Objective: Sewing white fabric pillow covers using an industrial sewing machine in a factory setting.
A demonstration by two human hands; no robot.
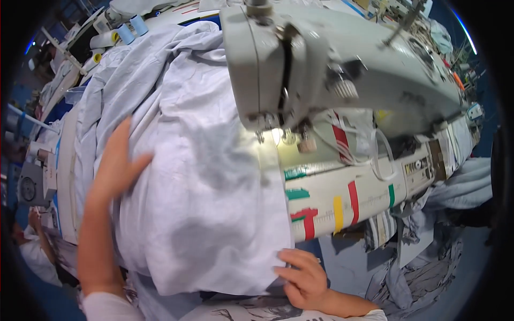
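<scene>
**Two hands working a pale sheet at a sewing machine**

A large, wrinkled sheet of pale grey-white woven fabric point(203, 176) is lying heaped across the counter point(342, 200), running from the far left side down to the near edge and passing under the head of a grey-green industrial sewing machine point(332, 69). The left hand point(119, 163) is lying flat and fully spread, palm down on the left side of the fabric heap, gripping nothing. The right hand point(300, 275) is resting at the near lower corner of the fabric, its fingers curled and pinching the cloth's edge just below the counter's front. The machine's lamp is glowing by the needle area, right beside the fabric's right edge. Strips of red, yellow and green tape point(337, 214) are marking the counter's white front. Two pale blue thread spools point(131, 28) are standing far back on the left. More grey cloth point(417, 267) is lying piled lower right.
</scene>
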